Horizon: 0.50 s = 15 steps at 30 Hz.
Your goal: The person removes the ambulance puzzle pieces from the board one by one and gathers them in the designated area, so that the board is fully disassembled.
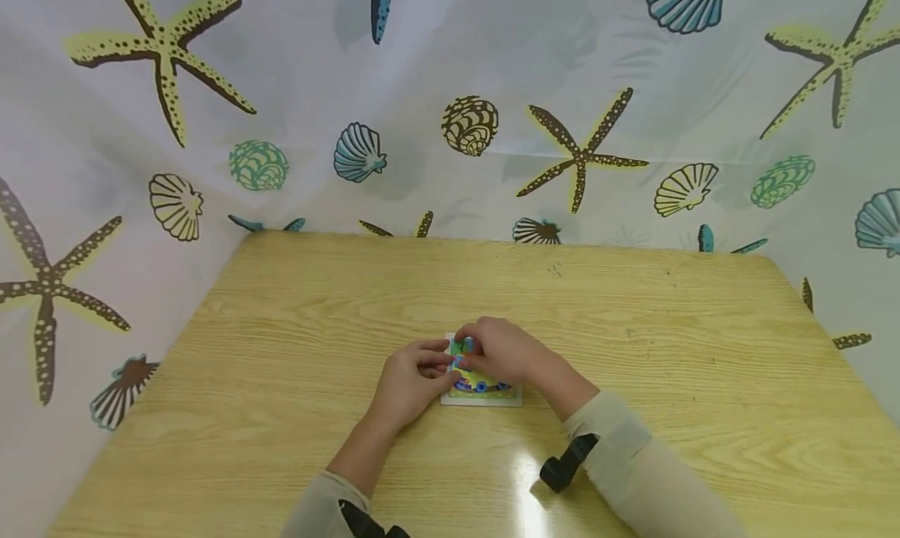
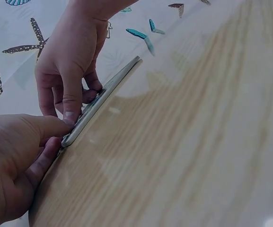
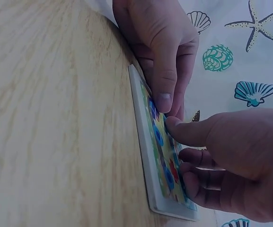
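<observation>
A small puzzle board (image 1: 481,401) with a pale rim and a bright picture lies flat on the table. My left hand (image 1: 411,386) pinches its left edge, thumb on top and fingers at the side, as the left wrist view shows this hand (image 2: 13,161) at the board's corner. From the right, my right hand (image 1: 509,354) reaches over the upper part of the picture. Its thumb and bent fingertips touch the surface in the right wrist view, where this hand (image 3: 242,156) hides part of the board (image 3: 148,165). Whether it pinches a loose piece is hidden.
A wood-grain table (image 1: 316,304) stretches out around the board. Behind it and at the sides hangs a white cloth (image 1: 422,69) printed with starfish and shells. A black wrist device (image 1: 566,464) is strapped over the right sleeve.
</observation>
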Tool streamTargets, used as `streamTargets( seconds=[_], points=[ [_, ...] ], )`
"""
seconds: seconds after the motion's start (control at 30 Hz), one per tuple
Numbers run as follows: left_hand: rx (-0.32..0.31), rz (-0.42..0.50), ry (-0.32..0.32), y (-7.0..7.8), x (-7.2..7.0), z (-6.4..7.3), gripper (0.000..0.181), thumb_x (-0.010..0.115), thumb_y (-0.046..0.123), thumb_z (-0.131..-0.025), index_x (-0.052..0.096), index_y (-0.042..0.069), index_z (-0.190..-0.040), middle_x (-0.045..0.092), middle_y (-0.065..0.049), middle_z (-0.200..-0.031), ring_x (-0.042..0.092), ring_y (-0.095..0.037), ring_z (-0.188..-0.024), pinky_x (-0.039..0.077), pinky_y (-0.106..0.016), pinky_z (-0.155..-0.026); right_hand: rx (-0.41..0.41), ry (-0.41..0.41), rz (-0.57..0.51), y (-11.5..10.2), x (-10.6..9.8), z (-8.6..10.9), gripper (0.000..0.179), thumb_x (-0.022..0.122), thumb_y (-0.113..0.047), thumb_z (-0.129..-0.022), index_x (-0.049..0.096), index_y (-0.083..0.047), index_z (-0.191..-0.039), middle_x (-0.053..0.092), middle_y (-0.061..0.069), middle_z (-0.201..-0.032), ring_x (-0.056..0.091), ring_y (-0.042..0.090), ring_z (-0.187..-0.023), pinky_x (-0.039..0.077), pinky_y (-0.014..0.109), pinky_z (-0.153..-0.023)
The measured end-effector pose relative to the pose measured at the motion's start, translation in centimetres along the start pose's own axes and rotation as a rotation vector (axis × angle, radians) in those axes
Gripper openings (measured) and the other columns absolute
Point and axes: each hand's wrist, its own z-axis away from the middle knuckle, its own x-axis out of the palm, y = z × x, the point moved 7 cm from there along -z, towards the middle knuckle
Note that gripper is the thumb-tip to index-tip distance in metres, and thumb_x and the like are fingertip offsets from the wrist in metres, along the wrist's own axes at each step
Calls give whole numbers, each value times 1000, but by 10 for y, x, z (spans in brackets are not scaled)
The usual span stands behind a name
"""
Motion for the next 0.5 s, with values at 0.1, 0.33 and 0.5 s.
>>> streamTargets(
  seconds=[0.1, 0.33, 0.5],
  points=[
    [0, 2, 4, -1, 0, 0, 18, 81, 4, -81, 77, -2, -98, 66, -10, -129, 70, -14, -87, 58, -18, -73, 16, -1, 3, 0, 0, -2, 37, 65, -22, -98, 62, -5, -131, 66, 1, -91, 58, 11, -75, 52, 28, -71],
    [-23, -24, 23, -1, -5, 0, 20, 82, 5, -81, 77, 0, -100, 66, -8, -128, 70, -14, -86, 59, -19, -73, 94, 11, -17, -8, 1, -14, 31, 63, -15, -99, 62, -1, -126, 67, 10, -102, 64, 22, -90, 54, 34, -81],
    [-11, -22, 3, -1, -1, 0, 19, 81, 5, -82, 77, -1, -99, 65, -9, -129, 70, -15, -87, 59, -19, -74, 185, 8, -17, -4, 4, -14, 28, 62, -15, -99, 61, -3, -125, 61, 13, -120, 61, 25, -108, 53, 37, -94]
  ],
)
